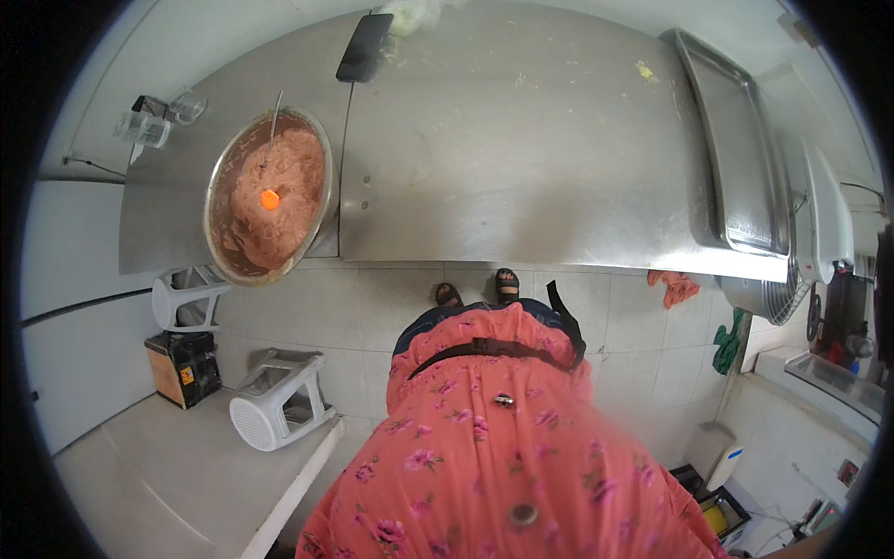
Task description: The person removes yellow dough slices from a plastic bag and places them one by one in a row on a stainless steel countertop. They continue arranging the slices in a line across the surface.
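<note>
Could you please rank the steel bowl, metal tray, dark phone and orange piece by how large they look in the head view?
1. Steel bowl and metal tray: too alike to rank
2. Dark phone
3. Orange piece

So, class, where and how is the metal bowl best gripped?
Probably by its rim, one grip left and one right, coming from the near side: the metal bowl is wide and round, with its rim exposed and pinkish mixture inside.

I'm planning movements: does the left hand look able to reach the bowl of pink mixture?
Probably yes: the bowl sits uncovered by the table's near edge, nothing visibly blocking it. The left hand is unseen.
</note>
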### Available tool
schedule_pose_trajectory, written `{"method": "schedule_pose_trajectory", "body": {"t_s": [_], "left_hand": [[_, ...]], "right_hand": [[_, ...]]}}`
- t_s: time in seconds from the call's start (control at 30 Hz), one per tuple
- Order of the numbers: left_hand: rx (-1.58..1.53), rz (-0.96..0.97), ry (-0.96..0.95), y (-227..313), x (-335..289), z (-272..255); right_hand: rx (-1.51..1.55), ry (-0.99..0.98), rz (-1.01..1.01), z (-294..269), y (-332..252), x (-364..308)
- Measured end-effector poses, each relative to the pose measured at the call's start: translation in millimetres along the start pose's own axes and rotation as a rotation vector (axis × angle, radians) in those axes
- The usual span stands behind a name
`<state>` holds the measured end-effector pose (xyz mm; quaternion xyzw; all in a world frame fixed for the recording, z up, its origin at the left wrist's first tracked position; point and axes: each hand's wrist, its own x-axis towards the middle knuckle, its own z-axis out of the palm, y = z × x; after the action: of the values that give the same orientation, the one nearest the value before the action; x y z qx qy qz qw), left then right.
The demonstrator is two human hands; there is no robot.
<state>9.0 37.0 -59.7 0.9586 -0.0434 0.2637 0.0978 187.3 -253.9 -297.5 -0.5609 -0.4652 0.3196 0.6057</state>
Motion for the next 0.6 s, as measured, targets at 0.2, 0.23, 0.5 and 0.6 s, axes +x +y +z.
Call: {"method": "schedule_pose_trajectory", "body": {"t_s": [0.2, 0.23, 0.5, 0.6], "left_hand": [[0.001, -0.009, -0.033, -3.7, -2.8, -1.1], [0.0, -0.015, -0.037, -2.8, -3.0, -0.6], [0.039, -0.02, -0.053, -9.2, 0.2, -13.6], [0.074, 0.006, -0.051, -8.5, 7.4, -24.7]], "right_hand": [[-0.007, 0.018, 0.015, 5.5, 1.9, -6.7], [-0.009, 0.016, 0.028, 7.1, 1.1, -9.0], [-0.009, -0.001, -0.016, 9.6, -4.1, 3.8], [-0.016, -0.006, -0.171, -1.1, -30.7, 34.8]]}}
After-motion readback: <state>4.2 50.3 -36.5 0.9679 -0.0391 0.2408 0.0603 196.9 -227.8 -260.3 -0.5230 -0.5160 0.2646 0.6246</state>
